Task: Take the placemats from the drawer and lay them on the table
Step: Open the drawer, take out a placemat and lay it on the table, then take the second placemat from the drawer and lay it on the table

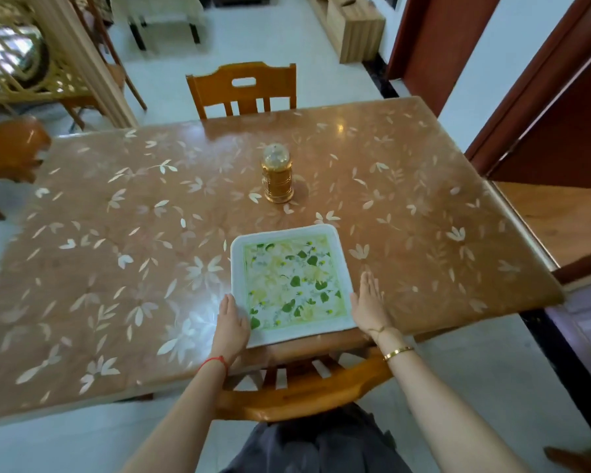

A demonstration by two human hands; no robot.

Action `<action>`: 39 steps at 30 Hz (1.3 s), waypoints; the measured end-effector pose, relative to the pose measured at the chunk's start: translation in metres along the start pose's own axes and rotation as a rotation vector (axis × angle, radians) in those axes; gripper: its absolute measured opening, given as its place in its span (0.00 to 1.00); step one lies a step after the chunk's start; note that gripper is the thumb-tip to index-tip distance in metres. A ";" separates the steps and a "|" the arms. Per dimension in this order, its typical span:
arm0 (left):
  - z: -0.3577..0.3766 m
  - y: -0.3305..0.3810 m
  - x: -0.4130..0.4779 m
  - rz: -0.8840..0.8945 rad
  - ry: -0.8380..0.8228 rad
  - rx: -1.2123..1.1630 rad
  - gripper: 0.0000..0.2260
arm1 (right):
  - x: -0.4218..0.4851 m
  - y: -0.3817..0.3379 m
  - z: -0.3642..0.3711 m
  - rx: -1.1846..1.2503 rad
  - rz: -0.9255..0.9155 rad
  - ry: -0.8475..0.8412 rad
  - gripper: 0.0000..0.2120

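A white placemat (290, 285) with a green and yellow leaf print lies flat on the near edge of the wooden table (116, 233). Its near corner slightly overhangs the table edge. My left hand (231, 324) rests flat at the mat's left near edge, fingers straight. My right hand (369, 302) lies flat against the mat's right edge, fingers straight and together. Neither hand grips anything. No drawer shows in view.
A golden lantern-shaped holder (277, 177) stands mid-table beyond the mat. A wooden chair (301, 387) is tucked in below my arms, another chair (243, 88) at the far side. A dark red door (543, 107) stands open at right.
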State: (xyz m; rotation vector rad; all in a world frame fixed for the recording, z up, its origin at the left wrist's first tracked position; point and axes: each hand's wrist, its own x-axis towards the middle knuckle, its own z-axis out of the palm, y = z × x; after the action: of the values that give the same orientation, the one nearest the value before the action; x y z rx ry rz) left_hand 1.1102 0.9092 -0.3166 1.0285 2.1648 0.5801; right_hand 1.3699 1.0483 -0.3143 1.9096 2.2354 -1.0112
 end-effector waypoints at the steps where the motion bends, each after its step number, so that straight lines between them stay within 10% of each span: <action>1: -0.003 0.008 0.001 0.024 0.025 -0.071 0.23 | -0.002 -0.002 -0.005 0.104 0.007 -0.003 0.28; 15: 0.036 0.167 -0.009 0.289 -0.343 -0.518 0.12 | -0.114 0.044 -0.081 1.299 0.245 0.299 0.17; 39: 0.343 0.299 -0.383 0.521 -1.032 -0.286 0.12 | -0.504 0.372 -0.040 1.555 0.703 1.078 0.18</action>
State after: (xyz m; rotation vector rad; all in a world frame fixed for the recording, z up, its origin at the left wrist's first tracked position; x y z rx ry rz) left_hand 1.6894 0.8173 -0.2191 1.3320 0.8952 0.4171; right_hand 1.8406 0.6413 -0.2359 3.9816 -0.0178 -2.0560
